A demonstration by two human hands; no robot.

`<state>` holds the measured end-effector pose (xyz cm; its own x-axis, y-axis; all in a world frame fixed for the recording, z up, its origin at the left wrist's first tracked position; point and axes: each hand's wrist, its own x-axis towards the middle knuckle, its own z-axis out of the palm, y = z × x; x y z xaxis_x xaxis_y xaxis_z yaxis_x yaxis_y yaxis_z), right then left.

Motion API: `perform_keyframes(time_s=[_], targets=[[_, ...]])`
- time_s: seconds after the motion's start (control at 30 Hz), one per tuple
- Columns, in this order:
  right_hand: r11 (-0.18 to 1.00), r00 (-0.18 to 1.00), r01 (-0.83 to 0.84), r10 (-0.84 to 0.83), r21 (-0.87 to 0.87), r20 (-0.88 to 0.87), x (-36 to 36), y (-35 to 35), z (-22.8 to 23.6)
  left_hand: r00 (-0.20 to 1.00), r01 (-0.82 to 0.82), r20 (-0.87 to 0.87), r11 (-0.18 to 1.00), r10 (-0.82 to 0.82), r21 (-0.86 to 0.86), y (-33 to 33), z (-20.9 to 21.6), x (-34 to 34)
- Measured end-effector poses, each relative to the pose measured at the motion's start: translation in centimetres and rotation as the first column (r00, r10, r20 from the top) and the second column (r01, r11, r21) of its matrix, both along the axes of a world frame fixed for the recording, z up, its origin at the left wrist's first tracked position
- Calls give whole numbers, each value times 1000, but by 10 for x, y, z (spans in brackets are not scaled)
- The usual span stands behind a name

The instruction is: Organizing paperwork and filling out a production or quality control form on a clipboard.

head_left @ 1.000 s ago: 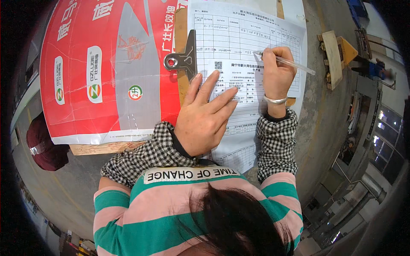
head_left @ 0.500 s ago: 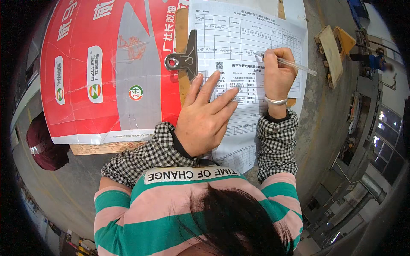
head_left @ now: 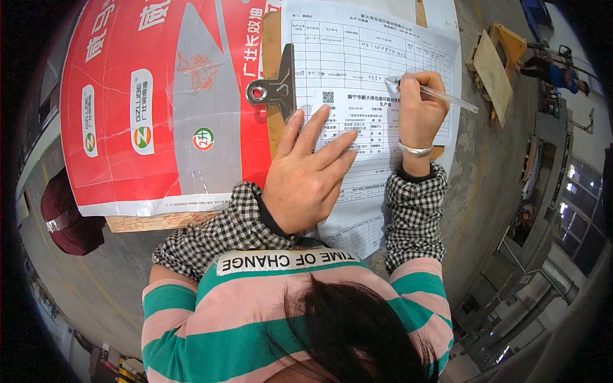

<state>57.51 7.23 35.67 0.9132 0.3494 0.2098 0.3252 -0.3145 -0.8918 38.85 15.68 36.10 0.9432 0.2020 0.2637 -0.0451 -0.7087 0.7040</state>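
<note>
My right hand [head_left: 421, 115] pinches a clear-barrelled pen [head_left: 456, 102], its tip down on a printed form [head_left: 357, 48] with handwritten rows. Over the lower part of that form lies a second printed sheet [head_left: 341, 169] bearing a square code. Flat on this sheet rests my left hand [head_left: 310, 172], fingers spread, holding nothing. A dark metal bulldog clip [head_left: 279, 90] grips the left edge of the papers on a brown clipboard [head_left: 272, 62]. The wrist of the writing hand carries a silver bangle [head_left: 415, 150].
Left of the clipboard lies a large red and grey printed sheet [head_left: 159, 169] above a wooden edge [head_left: 159, 221]. A dark red cloth-like item [head_left: 70, 220] is beyond its left side. At the far right are a yellow wooden piece [head_left: 507, 41] and a person in blue [head_left: 562, 76].
My right hand and the pen have shifted slightly right along the form's row. The left hand stays in place. The person at the far right has moved further into view.
</note>
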Motion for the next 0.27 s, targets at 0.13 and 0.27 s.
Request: perform_keyframes(time_s=[0.13, 0.27], targets=[[1000, 1000, -6, 6, -14, -5, -1, 1, 2, 1000, -5, 4, 1000, 5, -3, 0, 0, 0], [1000, 1000, -9, 9, -8, 10, 0, 0, 1, 1000, -5, 11, 1000, 5, 8, 0, -1, 0]])
